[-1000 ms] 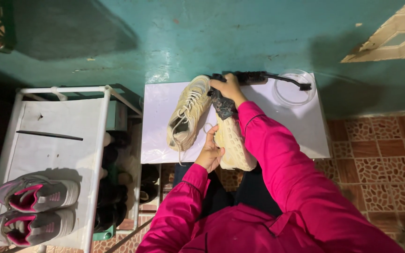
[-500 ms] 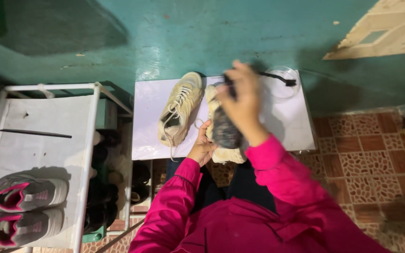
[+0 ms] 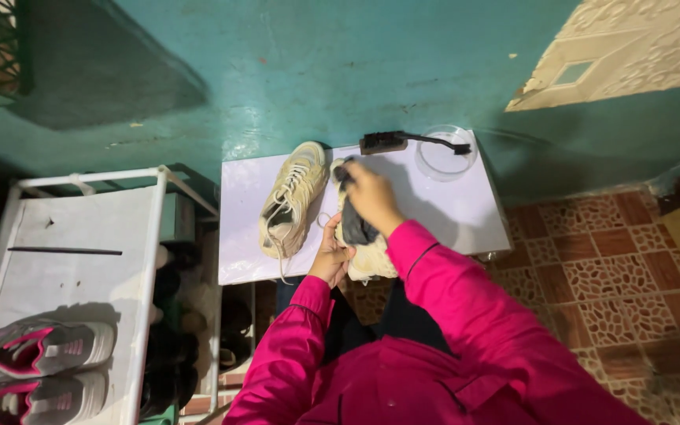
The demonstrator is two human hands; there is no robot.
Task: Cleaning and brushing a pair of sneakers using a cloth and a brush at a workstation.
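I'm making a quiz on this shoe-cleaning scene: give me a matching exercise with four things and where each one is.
Things:
1. brush
2. clear bowl
3. dark cloth
4. grey and pink sneakers

Places:
A. on the white rack at the left
B. in the right hand, pressed on the cream shoe that the left hand steadies
C. at the far right corner of the white table
D. along the table's far edge, handle pointing to the bowl

Pairs: 1-D, 2-C, 3-B, 4-A
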